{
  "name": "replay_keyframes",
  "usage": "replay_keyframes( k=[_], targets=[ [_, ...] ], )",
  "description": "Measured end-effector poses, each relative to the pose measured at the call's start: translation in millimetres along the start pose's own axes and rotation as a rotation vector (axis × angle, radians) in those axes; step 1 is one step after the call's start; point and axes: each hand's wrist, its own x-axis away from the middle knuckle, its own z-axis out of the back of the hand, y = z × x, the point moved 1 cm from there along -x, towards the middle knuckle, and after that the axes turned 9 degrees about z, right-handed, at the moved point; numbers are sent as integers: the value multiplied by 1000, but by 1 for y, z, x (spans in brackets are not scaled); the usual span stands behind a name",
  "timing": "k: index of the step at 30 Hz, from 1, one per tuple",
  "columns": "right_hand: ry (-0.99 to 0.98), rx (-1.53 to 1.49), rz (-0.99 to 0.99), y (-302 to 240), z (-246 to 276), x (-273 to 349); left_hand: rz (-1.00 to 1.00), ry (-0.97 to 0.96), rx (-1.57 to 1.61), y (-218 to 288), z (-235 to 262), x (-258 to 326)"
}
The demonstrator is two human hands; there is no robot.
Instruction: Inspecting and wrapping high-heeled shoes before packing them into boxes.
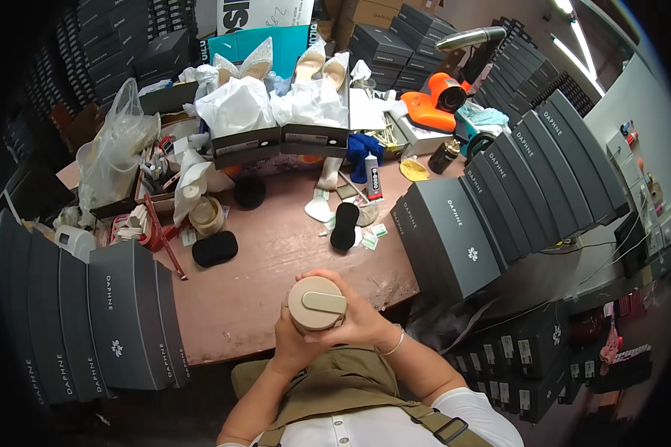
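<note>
Holding a lidded beige cup (317, 304) in a snug grip between left hand (292, 343) and right hand (359, 311), at the near edge of the tabletop (276, 238), with opening and setting down seemingly not yet done.

I have the cup (313, 309) between my hands (362, 313) at the bench (283, 242): boxes (130, 320) on my left, more boxes (455, 231) right, open cartons (309, 139) with shoes (257, 61) beyond.

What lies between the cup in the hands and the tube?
In the head view, a black pad and a grey disc lie between the cup and tube, scraps beside them.
</note>
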Motion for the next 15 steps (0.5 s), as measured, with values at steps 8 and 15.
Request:
replay_keyframes(
  k=[8,15],
  targets=[
    [447,89,111,-68,163,-84,-62,311,-369,4,69,-40],
    [865,1064,34,-46,386,-151,109,505,-821,-106,96,-51]
  ],
)
